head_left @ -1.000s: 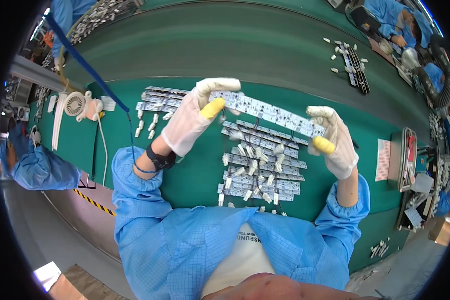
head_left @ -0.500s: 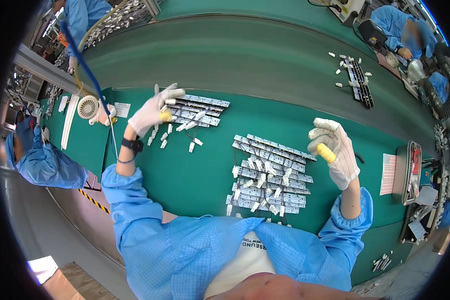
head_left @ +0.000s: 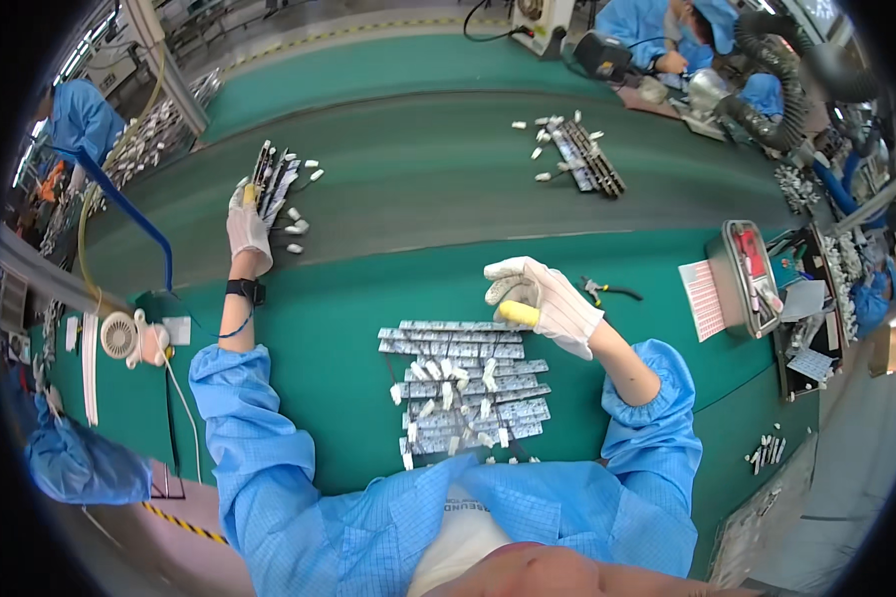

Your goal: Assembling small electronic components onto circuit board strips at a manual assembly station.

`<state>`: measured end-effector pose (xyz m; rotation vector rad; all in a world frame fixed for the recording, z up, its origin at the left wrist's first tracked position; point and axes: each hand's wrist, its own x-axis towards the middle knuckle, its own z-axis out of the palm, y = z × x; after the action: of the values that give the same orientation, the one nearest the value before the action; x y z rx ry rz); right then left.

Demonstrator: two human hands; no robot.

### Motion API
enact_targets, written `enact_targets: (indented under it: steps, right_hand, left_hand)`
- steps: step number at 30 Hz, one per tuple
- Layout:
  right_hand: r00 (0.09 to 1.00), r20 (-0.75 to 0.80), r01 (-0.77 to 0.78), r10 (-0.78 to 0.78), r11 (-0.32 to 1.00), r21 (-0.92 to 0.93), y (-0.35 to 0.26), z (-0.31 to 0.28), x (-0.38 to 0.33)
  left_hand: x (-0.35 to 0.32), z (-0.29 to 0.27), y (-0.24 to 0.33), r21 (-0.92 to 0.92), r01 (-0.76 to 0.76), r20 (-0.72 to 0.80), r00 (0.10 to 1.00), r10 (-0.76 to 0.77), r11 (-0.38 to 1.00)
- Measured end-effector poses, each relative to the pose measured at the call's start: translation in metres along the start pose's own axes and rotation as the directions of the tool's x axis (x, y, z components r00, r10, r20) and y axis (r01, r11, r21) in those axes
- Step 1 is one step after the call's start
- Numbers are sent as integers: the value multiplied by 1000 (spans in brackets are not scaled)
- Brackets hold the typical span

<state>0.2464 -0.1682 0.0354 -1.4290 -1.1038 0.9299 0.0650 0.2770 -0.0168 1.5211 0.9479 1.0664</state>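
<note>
1. On the green desk (head_left: 348, 328), seen from above, the person's left hand (head_left: 247, 224) is stretched far forward onto the grey conveyor belt (head_left: 418, 189). Its gloved fingers are closed around a bundle of long dark strips (head_left: 272, 184).
2. Small white pieces (head_left: 299, 227) lie loose on the belt just beside that hand. If the bundle is set down carelessly it may nudge them — they could scatter.
3. The right hand (head_left: 541, 301), gloved white with a yellow fingertip cover, hovers curled over the far edge of a stack of pale component strips (head_left: 465, 383) near the body. It seems to hold nothing, though the palm is hidden.
4. More little white pieces (head_left: 448, 370) sit on top of that stack; a sleeve brushing across could knock them off.
5. The long reach leaves the left arm extended — the grip on the strips may loosen and the bundle fan out.
6. Small pliers (head_left: 607, 291) lie just beyond the right hand, within easy range of a bump.
</note>
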Motion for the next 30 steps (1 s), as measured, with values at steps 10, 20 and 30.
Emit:
enact_targets:
  steps: [10, 20, 30]
  right_hand:
    - [569, -822, -793, -34, 243, -559, 55, -212, 87]
    - [768, -640, -604, 16, 350, -716, 77, -213, 129]
    - [958, 246, 285, -144, 434, -855, -7, -11, 36]
  left_hand:
    - [-139, 50, 61, 400, -880, 706, 474, 526, 256]
    - [-134, 48, 39, 393, -858, 663, 514, 545, 331]
    - [-146, 52, 38, 117, -679, 639, 610, 468, 725]
